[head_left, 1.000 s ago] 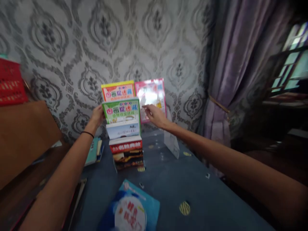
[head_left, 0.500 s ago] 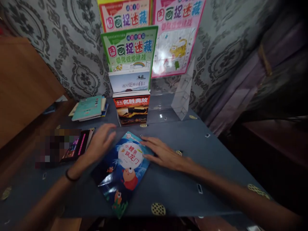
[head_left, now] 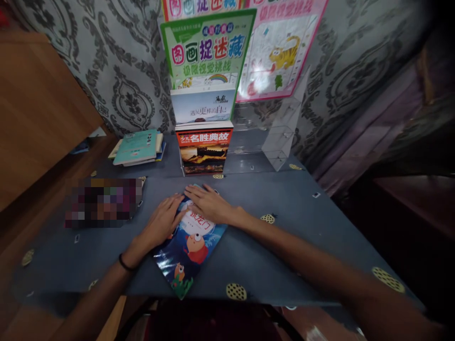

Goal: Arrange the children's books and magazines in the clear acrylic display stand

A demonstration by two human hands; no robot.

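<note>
A blue picture book (head_left: pixel 196 247) with an orange fish on its cover lies closed and slanted on the cloth-covered table. My left hand (head_left: pixel 164 219) rests on the book's left edge, fingers stretched toward its top. Across the upper part of the cover lies my right hand (head_left: pixel 209 203), flat, hiding some of the title. Its fingertips come close to those of my left hand. Neither hand has its fingers wrapped round the book. A dark band sits on my left wrist.
Beyond the book, a clear stepped rack (head_left: pixel 280 137) holds several upright books, among them a red-topped one (head_left: pixel 204 150) and a green one (head_left: pixel 209 52). A stack of books (head_left: pixel 137 147) lies at the back left. Nearer, a blurred-out item (head_left: pixel 103 203) lies on the table (head_left: pixel 277 265).
My left hand has moved right from beside the book onto its left edge. My right hand has slid up and left over the title. The view has shifted slightly.
</note>
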